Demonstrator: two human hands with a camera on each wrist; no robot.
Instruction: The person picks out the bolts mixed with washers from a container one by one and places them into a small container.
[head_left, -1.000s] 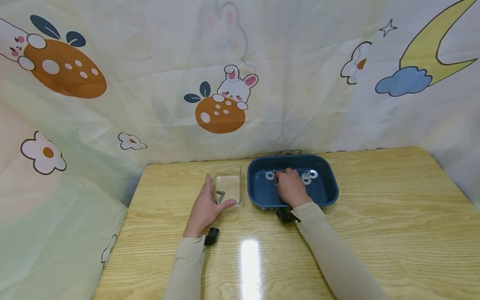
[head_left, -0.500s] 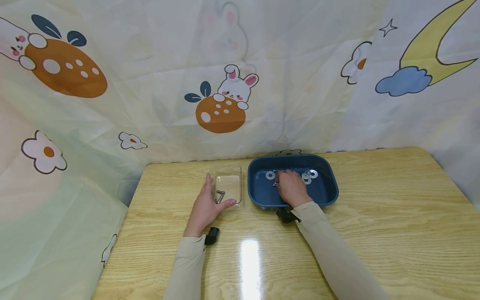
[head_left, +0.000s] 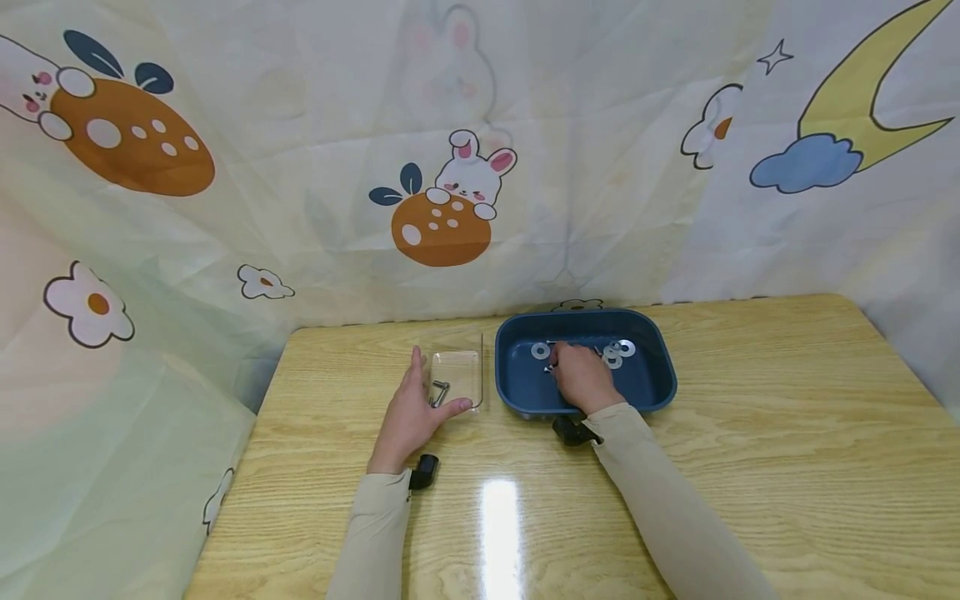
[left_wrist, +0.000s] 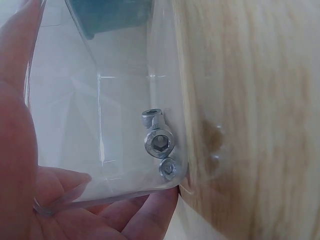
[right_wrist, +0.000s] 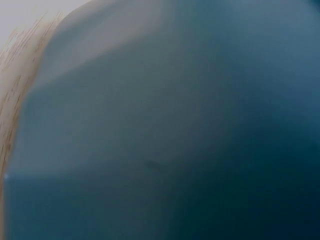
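Note:
In the head view my left hand (head_left: 408,421) holds a clear plastic box (head_left: 457,357) at its near left corner, thumb along the near side and fingers along the left. Socket-head bolts (left_wrist: 160,142) lie together in the box, against one wall. My right hand (head_left: 585,377) reaches down into a dark blue tub (head_left: 662,392), its fingers bent toward the floor. A small silver piece (head_left: 549,368) shows at its fingertips; I cannot tell whether they pinch it. Several flat washers (head_left: 540,351) lie in the tub on both sides of the hand. The right wrist view holds mostly blurred blue tub wall (right_wrist: 115,115).
A thin L-shaped rod like a hex key (head_left: 482,367) lies along the box's right side, between box and tub. Both containers stand on a wood-grain table (head_left: 787,433), near its back edge. A printed cloth (head_left: 330,208) hangs behind the table and on the left.
My right hand's fingers have shifted slightly in the tub, and the small silver piece by the fingertips shows at a different angle. The left hand and the clear box have stayed in place.

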